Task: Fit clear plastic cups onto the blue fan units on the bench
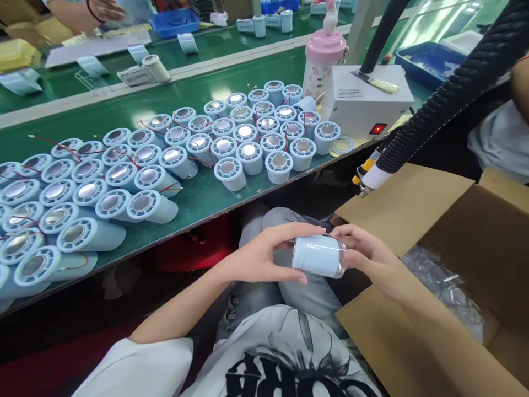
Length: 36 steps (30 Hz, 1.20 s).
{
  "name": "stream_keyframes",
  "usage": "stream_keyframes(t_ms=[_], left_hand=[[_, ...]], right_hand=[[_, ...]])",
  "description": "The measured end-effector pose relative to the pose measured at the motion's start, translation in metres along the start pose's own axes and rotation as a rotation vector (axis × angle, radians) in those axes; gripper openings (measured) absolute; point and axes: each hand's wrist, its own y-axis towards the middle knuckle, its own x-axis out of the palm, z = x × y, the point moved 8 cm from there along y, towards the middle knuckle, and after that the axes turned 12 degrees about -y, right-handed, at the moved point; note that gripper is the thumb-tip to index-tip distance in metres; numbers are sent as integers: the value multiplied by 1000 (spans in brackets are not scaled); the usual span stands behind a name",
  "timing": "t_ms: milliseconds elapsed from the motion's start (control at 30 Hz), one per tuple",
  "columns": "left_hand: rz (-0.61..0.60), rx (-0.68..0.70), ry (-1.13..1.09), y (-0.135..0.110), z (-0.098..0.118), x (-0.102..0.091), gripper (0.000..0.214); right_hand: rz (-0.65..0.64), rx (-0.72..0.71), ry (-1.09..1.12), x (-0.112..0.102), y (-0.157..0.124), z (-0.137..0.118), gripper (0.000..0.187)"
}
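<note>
Above my lap, a light blue cylinder (317,256) lies on its side between my two hands, with clear, shiny plastic showing around its right end. My left hand (264,255) curves round the cylinder's left end, thumb below and fingers along the top. At the other end, the thumb and fingers of my right hand (366,251) grip the clear plastic. On the green table (198,201) ahead stand rows of similar light blue cylinders (231,173) with ribbed rims and silvery round centres; thin red wires stick out from several.
An open cardboard box (487,231) holding clear plastic pieces (448,286) stands at my right. A black corrugated hose (446,105) hangs over it. A white machine (366,102) with a lit red switch and a pink bottle (324,60) stand behind. Another person's hand (108,10) shows at top left.
</note>
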Motion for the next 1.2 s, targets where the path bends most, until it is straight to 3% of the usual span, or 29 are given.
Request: stream_keyframes(t_ms=[300, 800, 1033, 1133, 1200], left_hand=[[6, 6, 26, -5, 1, -1, 77], [-27, 65, 25, -4, 3, 2, 79], [11, 83, 70, -4, 3, 3, 71], [59, 31, 70, -6, 1, 4, 66], [92, -34, 16, -8, -2, 4, 65]], right_hand=[[-6, 108, 104, 4, 6, 21, 43], [-187, 354, 331, 32, 6, 37, 54], [-276, 546, 392, 43, -2, 38, 79], [-332, 431, 286, 45, 0, 39, 83], [-224, 204, 110, 32, 5, 36, 74]])
